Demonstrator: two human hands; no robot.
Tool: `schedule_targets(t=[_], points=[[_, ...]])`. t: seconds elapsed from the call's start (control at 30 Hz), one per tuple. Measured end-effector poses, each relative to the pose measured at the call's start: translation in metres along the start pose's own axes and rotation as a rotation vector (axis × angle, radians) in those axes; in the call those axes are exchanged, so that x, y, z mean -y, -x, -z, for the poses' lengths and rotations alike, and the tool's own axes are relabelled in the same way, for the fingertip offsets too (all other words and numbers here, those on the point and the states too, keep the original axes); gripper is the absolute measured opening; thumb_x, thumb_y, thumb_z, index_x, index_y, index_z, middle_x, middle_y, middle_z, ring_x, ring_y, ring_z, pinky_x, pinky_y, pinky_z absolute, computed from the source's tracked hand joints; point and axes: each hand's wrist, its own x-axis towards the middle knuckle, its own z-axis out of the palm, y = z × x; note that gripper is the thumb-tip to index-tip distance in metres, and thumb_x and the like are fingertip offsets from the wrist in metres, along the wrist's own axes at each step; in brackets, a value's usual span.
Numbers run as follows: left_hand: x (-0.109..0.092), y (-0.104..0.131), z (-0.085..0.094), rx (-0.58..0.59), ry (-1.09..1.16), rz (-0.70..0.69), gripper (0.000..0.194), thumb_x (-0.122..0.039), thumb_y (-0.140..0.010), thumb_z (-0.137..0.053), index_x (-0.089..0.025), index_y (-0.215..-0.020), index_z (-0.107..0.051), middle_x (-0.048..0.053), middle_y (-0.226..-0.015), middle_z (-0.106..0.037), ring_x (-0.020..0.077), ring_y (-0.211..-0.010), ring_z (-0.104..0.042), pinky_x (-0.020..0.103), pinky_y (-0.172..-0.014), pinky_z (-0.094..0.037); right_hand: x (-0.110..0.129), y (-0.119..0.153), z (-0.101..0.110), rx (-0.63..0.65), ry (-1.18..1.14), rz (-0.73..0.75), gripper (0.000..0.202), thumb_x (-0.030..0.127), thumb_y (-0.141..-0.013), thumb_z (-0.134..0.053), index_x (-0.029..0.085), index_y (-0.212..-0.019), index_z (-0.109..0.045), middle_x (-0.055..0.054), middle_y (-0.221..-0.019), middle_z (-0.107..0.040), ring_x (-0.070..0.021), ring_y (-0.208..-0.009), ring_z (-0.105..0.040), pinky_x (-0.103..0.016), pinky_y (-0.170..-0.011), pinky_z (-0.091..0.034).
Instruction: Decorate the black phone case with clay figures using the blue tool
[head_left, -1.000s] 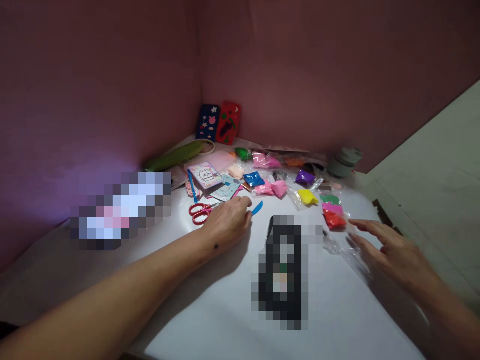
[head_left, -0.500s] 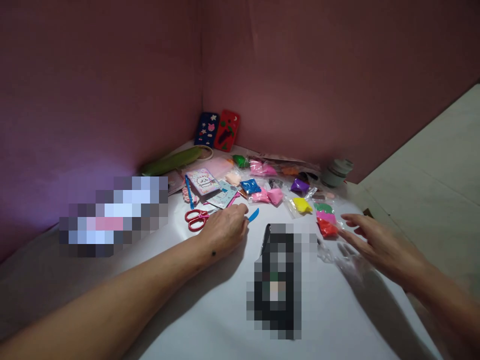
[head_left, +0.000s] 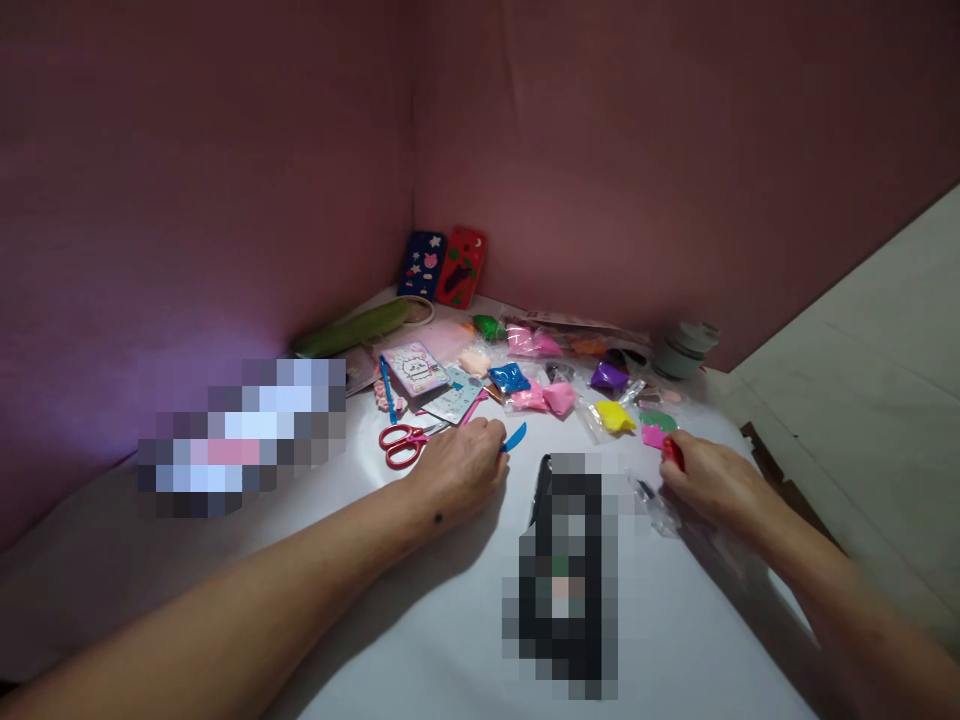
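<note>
My left hand (head_left: 469, 465) is closed on a small blue plastic knife (head_left: 515, 437), whose blade sticks out to the right of the fingers. On the right, my right hand (head_left: 701, 475) pinches a red clay packet (head_left: 673, 452) between thumb and fingers. Pink clay (head_left: 655, 436) and green clay (head_left: 658, 421) lie just beyond it. A yellow clay packet (head_left: 615, 416) is to their left. Between my hands and nearer to me lies a black object (head_left: 566, 640), mostly pixelated. Red-handled scissors (head_left: 401, 446) rest left of my left hand.
Behind are a blue phone case (head_left: 422, 266) and a red phone case (head_left: 461, 267), leaning on the pink wall (head_left: 600, 180). A lidded jar (head_left: 682, 352) stands at the right rear. A pixelated bright object (head_left: 255, 430) is at the left. Crumpled clear plastic (head_left: 656, 508) lies near my right hand.
My right hand has closed on the red packet and lifted it slightly from its place. The left hand keeps its hold on the blue knife. The view has shifted slightly.
</note>
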Motion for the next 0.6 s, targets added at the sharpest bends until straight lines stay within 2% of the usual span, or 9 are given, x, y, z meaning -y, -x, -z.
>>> schedule_targets(t=[0.1, 0.23, 0.4, 0.5, 0.6], points=[[0.0, 0.001, -0.001, 0.003, -0.012, -0.011, 0.023, -0.027, -0.088, -0.043, -0.016, -0.101, -0.059, 0.011, -0.1, -0.068, 0.0298, -0.089, -0.066, 0.038, -0.069, -0.05, -0.003, 0.003, 0.004, -0.038, -0.073, -0.035, 0.01, 0.019, -0.076, -0.05, 0.019, -0.08, -0.059, -0.008, -0.062, -0.057, -0.0238, -0.06, -0.054, -0.032, -0.054, -0.025], [-0.002, 0.003, -0.002, -0.014, -0.042, -0.013, 0.024, -0.027, -0.089, -0.041, -0.016, -0.103, -0.058, 0.011, -0.101, -0.067, 0.0298, -0.086, -0.066, 0.039, -0.067, -0.05, -0.011, 0.013, 0.019, -0.126, -0.259, -0.123, 0.009, 0.026, -0.076, -0.054, 0.021, -0.081, -0.06, -0.007, -0.059, -0.056, -0.0237, -0.055, -0.051, -0.035, -0.055, -0.029], [-0.004, 0.005, 0.001, -0.062, -0.041, -0.012, 0.027, -0.023, -0.09, -0.037, -0.014, -0.104, -0.058, 0.014, -0.101, -0.064, 0.0306, -0.08, -0.065, 0.04, -0.064, -0.049, -0.012, 0.03, 0.037, -0.262, -0.692, -0.197, 0.035, 0.041, -0.073, -0.06, 0.023, -0.103, -0.058, -0.011, -0.091, -0.069, -0.0294, -0.084, -0.063, -0.042, -0.075, -0.044], [-0.005, 0.007, 0.003, -0.095, -0.002, -0.033, 0.027, -0.021, -0.09, -0.036, -0.013, -0.104, -0.058, 0.015, -0.103, -0.062, 0.0306, -0.077, -0.064, 0.041, -0.064, -0.048, -0.004, 0.04, 0.04, -0.219, -1.032, -0.159, 0.044, 0.053, -0.068, -0.064, 0.024, -0.101, -0.058, -0.009, -0.091, -0.072, -0.0271, -0.086, -0.069, -0.041, -0.08, -0.053], [-0.004, 0.007, 0.003, -0.128, 0.078, -0.067, 0.028, -0.02, -0.09, -0.035, -0.013, -0.106, -0.058, 0.015, -0.106, -0.062, 0.0291, -0.08, -0.063, 0.041, -0.067, -0.047, 0.007, 0.05, 0.042, -0.146, -1.284, -0.141, 0.042, 0.052, -0.06, -0.074, 0.023, -0.089, -0.063, -0.007, -0.08, -0.073, -0.0275, -0.082, -0.071, -0.043, -0.081, -0.057]])
